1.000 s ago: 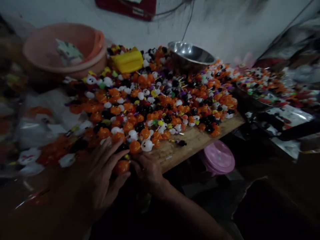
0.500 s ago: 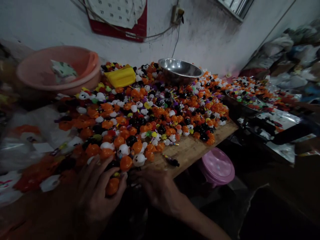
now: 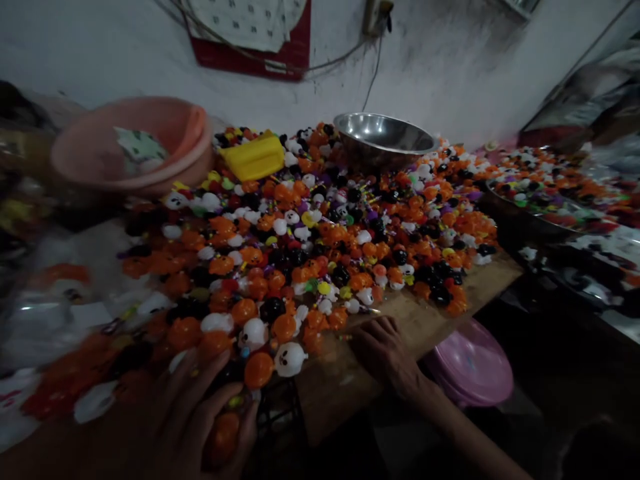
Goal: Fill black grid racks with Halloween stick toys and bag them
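At the lower left, my left hand (image 3: 193, 413) curls its fingers and thumb around a small round orange plastic piece (image 3: 224, 430). A bit of yellow shows between thumb and forefinger. My right hand (image 3: 383, 350) rests on the wooden board, its fingers bent down over a thin striped stick (image 3: 345, 337). Only the tip of that stick shows; the rest lies under the hand. Just beyond my left hand sit a white ghost-faced piece (image 3: 290, 360) and an orange piece (image 3: 259, 370).
Orange, white and black plastic pieces (image 3: 293, 253) cover the wooden table (image 3: 335, 387). A steel bowl (image 3: 385, 137), a yellow scoop (image 3: 255, 157) and a pink basin (image 3: 133, 143) stand behind. A pink stool (image 3: 470, 367) is below the right edge. Plastic bags (image 3: 60, 300) lie left.
My right hand has moved right, away from the left hand, onto the dark-ended stick on the board. My left hand keeps the orange piece. The view has shifted somewhat.
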Action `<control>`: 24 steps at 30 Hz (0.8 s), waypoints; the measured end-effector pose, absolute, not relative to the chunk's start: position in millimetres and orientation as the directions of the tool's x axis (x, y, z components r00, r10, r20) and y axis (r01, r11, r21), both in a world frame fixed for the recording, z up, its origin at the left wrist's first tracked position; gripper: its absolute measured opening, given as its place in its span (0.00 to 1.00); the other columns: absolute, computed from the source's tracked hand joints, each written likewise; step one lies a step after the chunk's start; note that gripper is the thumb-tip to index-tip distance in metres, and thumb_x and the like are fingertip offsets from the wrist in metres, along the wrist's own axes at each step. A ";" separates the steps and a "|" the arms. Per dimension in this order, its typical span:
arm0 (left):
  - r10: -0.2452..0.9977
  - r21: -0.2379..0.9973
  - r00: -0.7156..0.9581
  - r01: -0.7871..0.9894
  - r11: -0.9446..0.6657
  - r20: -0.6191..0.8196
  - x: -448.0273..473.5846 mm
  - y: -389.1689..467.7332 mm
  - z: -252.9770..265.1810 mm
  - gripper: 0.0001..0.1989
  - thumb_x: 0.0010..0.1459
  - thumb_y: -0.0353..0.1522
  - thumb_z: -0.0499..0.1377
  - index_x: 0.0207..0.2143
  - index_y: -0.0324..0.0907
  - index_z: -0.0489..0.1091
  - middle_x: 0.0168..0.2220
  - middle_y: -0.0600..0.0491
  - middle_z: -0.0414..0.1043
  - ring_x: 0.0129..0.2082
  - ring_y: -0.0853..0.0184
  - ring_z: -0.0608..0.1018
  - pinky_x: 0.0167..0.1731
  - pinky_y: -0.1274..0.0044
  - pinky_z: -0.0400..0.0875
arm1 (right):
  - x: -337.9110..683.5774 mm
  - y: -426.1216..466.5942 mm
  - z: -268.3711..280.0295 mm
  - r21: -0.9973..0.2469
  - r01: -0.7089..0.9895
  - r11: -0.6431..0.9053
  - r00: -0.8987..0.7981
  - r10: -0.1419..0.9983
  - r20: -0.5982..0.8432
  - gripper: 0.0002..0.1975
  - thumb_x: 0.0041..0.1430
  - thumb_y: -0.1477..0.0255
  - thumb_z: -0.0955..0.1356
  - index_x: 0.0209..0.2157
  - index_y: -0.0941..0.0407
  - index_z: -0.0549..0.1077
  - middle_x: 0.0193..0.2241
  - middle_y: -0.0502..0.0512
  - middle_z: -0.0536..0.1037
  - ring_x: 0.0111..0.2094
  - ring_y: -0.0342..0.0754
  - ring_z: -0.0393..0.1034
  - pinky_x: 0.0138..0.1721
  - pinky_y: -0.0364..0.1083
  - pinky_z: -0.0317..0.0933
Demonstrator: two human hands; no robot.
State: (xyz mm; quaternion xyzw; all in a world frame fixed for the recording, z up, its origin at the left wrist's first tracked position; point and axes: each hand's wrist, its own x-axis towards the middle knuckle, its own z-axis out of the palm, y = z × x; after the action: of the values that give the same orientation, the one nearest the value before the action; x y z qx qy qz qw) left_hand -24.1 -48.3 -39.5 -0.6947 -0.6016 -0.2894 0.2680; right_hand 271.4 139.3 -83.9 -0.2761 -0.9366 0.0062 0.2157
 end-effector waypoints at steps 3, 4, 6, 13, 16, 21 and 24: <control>0.656 -0.093 0.146 0.989 -0.114 0.741 -27.2 -45.0 -37.9 0.15 0.54 0.34 0.68 0.44 0.44 0.72 0.49 0.46 0.80 0.54 0.50 0.79 0.51 0.63 0.75 | 264.4 164.9 -75.8 -0.081 0.512 0.855 -0.746 0.489 0.452 0.09 0.67 0.72 0.68 0.48 0.54 0.77 0.41 0.58 0.80 0.43 0.53 0.71 0.47 0.55 0.65; 0.652 -0.103 0.149 0.989 -0.107 0.743 -26.8 -43.9 -37.2 0.15 0.54 0.34 0.68 0.44 0.44 0.72 0.49 0.46 0.80 0.54 0.51 0.79 0.50 0.64 0.74 | 261.6 169.4 -73.5 -0.076 0.507 0.859 -0.740 0.479 0.472 0.09 0.67 0.72 0.68 0.47 0.54 0.77 0.40 0.58 0.80 0.42 0.53 0.71 0.47 0.55 0.65; 0.645 -0.118 0.152 0.988 -0.096 0.749 -25.5 -42.3 -35.8 0.16 0.53 0.34 0.69 0.44 0.44 0.72 0.49 0.47 0.80 0.53 0.51 0.79 0.50 0.64 0.74 | 257.5 171.4 -70.5 -0.087 0.485 0.870 -0.734 0.459 0.500 0.08 0.67 0.72 0.68 0.47 0.55 0.76 0.40 0.58 0.80 0.42 0.53 0.71 0.47 0.55 0.65; 0.624 -0.129 0.176 0.984 -0.120 0.761 -23.7 -40.1 -31.7 0.14 0.54 0.35 0.68 0.42 0.42 0.72 0.47 0.44 0.81 0.50 0.49 0.79 0.46 0.63 0.73 | 265.6 156.2 -65.2 -0.119 0.458 0.881 -0.675 0.431 0.598 0.08 0.67 0.75 0.66 0.46 0.53 0.73 0.43 0.57 0.78 0.46 0.53 0.72 0.48 0.55 0.65; 0.614 -0.099 0.140 0.990 -0.100 0.777 -17.5 -38.3 -31.8 0.13 0.54 0.34 0.68 0.42 0.43 0.73 0.46 0.46 0.81 0.51 0.50 0.79 0.52 0.62 0.71 | 257.8 168.1 -49.6 -0.110 0.481 0.870 -0.607 0.421 0.674 0.09 0.67 0.77 0.66 0.46 0.53 0.72 0.41 0.57 0.78 0.44 0.53 0.71 0.47 0.55 0.65; 0.616 0.033 0.024 0.996 -0.081 0.787 -14.3 -37.5 -41.2 0.11 0.55 0.33 0.67 0.41 0.44 0.73 0.50 0.47 0.80 0.57 0.50 0.77 0.60 0.61 0.70 | 183.0 247.8 0.7 -0.095 0.537 0.838 -0.550 0.434 0.713 0.12 0.69 0.73 0.62 0.49 0.55 0.74 0.42 0.62 0.79 0.43 0.55 0.70 0.45 0.54 0.64; 0.642 0.027 0.064 0.991 -0.130 0.764 -22.1 -41.6 -49.4 0.12 0.56 0.34 0.67 0.43 0.48 0.74 0.51 0.51 0.80 0.60 0.53 0.76 0.65 0.61 0.68 | 119.9 314.0 26.5 -0.115 0.627 0.771 -0.561 0.549 0.620 0.18 0.68 0.71 0.62 0.57 0.58 0.72 0.52 0.67 0.77 0.51 0.60 0.69 0.53 0.58 0.63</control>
State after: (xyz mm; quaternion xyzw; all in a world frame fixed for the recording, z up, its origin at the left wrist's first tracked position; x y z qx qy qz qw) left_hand -22.1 -41.6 -49.4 -0.6779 -0.6021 -0.3249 0.2688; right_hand 119.9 314.0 26.5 -0.3333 -0.8815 -0.0591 0.3292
